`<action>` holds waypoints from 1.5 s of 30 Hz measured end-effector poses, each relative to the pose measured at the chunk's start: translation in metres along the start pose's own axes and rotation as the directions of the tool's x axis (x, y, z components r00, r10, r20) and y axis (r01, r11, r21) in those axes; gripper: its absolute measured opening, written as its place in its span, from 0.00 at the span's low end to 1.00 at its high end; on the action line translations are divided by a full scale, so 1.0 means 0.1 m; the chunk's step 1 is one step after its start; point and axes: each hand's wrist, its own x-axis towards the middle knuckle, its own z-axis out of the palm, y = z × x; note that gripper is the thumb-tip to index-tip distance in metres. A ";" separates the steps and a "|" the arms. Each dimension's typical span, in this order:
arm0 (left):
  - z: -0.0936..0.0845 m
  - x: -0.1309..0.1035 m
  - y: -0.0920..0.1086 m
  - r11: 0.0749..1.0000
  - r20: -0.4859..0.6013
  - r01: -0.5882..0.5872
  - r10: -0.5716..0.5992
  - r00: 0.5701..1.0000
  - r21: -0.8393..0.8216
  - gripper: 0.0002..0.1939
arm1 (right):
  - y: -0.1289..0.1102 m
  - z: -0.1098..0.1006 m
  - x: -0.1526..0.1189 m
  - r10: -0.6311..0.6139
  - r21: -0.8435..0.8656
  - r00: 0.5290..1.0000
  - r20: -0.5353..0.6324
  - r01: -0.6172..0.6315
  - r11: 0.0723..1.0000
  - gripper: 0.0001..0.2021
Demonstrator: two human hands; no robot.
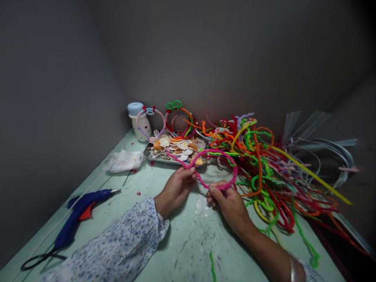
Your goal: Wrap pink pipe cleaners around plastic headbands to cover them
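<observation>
A hoop wrapped in bright pink pipe cleaner (235,168) is held up between my two hands over the table. My left hand (178,188) pinches the left side, where a loose pink end sticks out toward the upper left. At the lower rim, my right hand (229,205) grips the hoop between thumb and fingers. Just behind the hoop lies a metal tray (161,159) full of shells (176,147) and small stones. Two finished-looking pipe-cleaner hoops, a pink and purple one (138,127) and a red, orange and green one (192,119), stand at the tray.
A blue glue gun (70,223) with a white cord lies at left, near a white plastic packet (126,161). Behind stands a white jar with a blue lid (140,127). Tangled colored pipe cleaners (264,172) heap at right, beside clear strips and coiled bands (346,164).
</observation>
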 end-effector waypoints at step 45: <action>0.00 -0.04 0.00 0.983 0.091 0.126 -0.114 0.989 -0.134 0.06 | -0.04 0.03 0.00 0.031 0.046 0.999 -0.012 -0.031 0.998 0.19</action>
